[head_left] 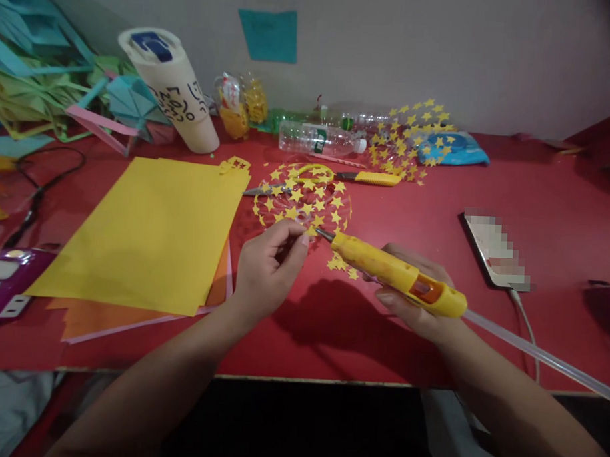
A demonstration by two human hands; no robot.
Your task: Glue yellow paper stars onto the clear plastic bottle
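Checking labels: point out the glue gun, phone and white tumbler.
Glue gun [390,267]: head view, middle of yellow body.
Phone [495,250]: head view, middle of screen.
White tumbler [177,96]: head view, side wall.

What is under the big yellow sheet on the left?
Below the yellow sheet, orange paper and a pink edge stick out at its near and right sides. How many sheets lie there, and anything fully covered, can't be seen.

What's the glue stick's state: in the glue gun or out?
In: the glue stick enters the back of the yellow glue gun, a long length trailing outside.
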